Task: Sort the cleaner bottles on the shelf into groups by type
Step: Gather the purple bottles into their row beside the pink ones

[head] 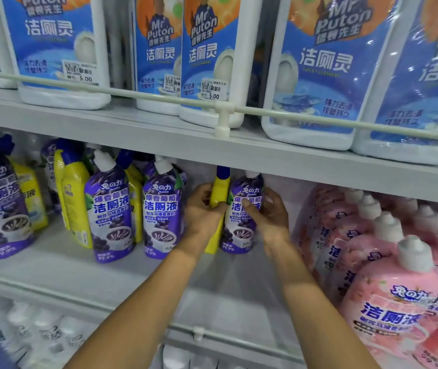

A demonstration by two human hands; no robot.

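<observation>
**Entry: mixed pair on the middle shelf, to be split by type**

My left hand point(202, 213) grips the yellow blue-capped bottle point(220, 193). My right hand point(272, 215) wraps the purple grape toilet-cleaner bottle point(239, 231). The bottles touch on the middle shelf point(212, 288). I would lift yellow clear first, holding purple upright, then slide purple beside its purple neighbours point(159, 209).

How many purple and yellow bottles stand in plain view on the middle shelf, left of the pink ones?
purple bottles: 4, one held by the right grip
yellow bottles: 4, one held by the left grip
Total: 8; purple shapes further back are too hidden to count.
</observation>
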